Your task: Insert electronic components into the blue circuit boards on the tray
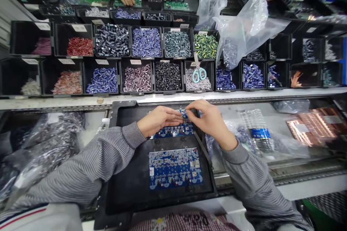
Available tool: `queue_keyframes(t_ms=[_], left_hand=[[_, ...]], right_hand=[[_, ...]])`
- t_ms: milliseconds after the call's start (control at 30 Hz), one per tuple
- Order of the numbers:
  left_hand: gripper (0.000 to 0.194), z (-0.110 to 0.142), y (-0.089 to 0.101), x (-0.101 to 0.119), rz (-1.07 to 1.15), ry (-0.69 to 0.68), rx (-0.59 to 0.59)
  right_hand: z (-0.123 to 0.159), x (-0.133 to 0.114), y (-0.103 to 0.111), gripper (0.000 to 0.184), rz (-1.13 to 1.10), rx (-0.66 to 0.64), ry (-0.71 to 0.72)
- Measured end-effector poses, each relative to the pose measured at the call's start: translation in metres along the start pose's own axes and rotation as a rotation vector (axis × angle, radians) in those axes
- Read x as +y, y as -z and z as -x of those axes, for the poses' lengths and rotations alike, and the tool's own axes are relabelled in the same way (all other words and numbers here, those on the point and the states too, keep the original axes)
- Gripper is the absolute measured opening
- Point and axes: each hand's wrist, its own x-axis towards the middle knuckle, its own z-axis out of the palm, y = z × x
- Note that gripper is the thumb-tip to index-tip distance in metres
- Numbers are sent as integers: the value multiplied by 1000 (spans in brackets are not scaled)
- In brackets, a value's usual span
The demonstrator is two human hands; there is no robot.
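Circuit board (173, 130) lies in a black fixture (130, 184), the left hand (158, 121) flat-fingered and half open at its far edge, the right hand (210, 119) curled beside it, any grip impossible to tell.

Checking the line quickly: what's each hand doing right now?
Left hand: open, fingers extended over the blue circuit board.
Right hand: closed in a pinch at the board; what it holds cannot be told.

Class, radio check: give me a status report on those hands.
Left hand, right hand: both at upper blue circuit board. Grip unclear. Second blue board below, same black fixture.
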Motion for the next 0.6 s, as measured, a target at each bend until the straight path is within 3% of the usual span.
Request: queue_keyframes(t_ms=[133,300,400,600], left_hand=[[16,-2,-1,1,-102,-11,65],[18,-2,2,-2,-233,-64,97],[9,-1,2,-2,-200,-70,90],[9,-1,2,-3,-141,-46,86]], right_hand=[[-4,19,-4,12,89,-72,13],[-3,25,-10,13,117,-131,15],[-1,25,-10,16,147,-165,7],[-1,24,-9,18,164,-172,16]])
